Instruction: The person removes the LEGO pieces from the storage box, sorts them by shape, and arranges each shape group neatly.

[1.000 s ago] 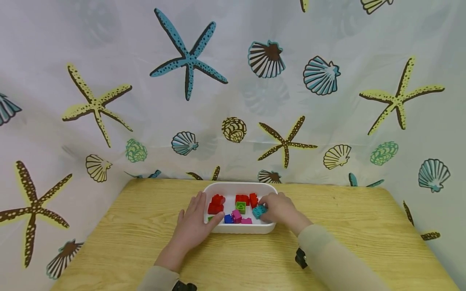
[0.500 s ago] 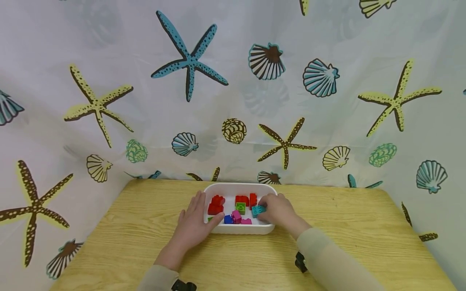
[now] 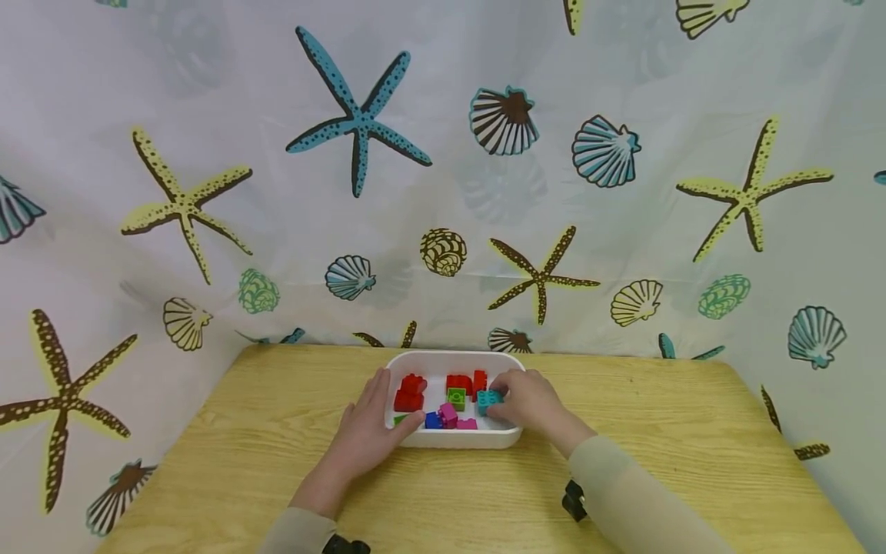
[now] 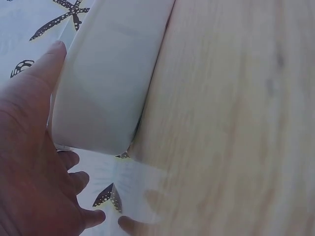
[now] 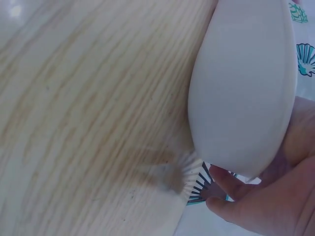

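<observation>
A white plastic tray [image 3: 460,439] holds several toy building bricks. At its right end my right hand [image 3: 533,402] reaches over the rim and pinches a teal brick [image 3: 487,400] between thumb and fingers. My left hand [image 3: 367,427] rests against the left end, fingers straight along the outside and thumb over the front rim. Near that thumb lie red bricks [image 3: 410,395] and a partly covered green brick [image 3: 400,419]. Both wrist views show the tray's outer wall [image 4: 108,78] with a hand beside it; the bricks are hidden there.
Mid-tray are a light green brick [image 3: 456,398], a blue brick [image 3: 433,420], a magenta brick [image 3: 448,415] and more red bricks [image 3: 459,383]. The tray stands on a wooden table [image 3: 443,500], close to a curtain [image 3: 443,192] printed with starfish and shells.
My right hand has turned the teal brick flatter and straighter, studs up, and shifted it slightly left beside the upright red brick. My left hand stays at the tray's left end.
</observation>
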Demonstrator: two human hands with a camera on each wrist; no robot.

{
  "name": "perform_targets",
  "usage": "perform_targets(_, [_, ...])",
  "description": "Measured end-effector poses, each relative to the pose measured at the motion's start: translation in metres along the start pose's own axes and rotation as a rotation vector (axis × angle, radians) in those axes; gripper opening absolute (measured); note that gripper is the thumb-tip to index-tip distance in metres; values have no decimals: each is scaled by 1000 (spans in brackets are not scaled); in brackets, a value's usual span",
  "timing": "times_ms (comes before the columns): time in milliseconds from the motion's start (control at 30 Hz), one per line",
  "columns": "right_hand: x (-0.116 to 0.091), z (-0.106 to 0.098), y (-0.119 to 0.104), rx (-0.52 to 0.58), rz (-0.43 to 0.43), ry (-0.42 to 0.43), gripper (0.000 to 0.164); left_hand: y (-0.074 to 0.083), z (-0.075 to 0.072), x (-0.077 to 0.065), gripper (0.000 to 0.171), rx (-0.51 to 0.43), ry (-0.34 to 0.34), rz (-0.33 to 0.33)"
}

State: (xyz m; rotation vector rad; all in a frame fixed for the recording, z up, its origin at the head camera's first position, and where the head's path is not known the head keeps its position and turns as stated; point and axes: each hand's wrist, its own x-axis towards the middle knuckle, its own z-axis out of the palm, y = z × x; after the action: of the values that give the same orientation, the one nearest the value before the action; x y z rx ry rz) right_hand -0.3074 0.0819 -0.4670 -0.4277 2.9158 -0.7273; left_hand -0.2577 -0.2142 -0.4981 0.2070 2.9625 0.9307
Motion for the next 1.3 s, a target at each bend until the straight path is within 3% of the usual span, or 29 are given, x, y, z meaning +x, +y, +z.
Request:
perform_targets(633, [-21, -21, 0, 78, 2, 144, 35, 5, 2, -2, 114, -13, 15, -28])
perform_targets(1000, [-36, -39, 13, 175, 1, 210, 38, 3, 1, 0, 115, -6, 21, -17])
perform_targets(1300, [-50, -49, 35, 177, -41, 260, 34, 5, 1, -2, 114, -11, 17, -21])
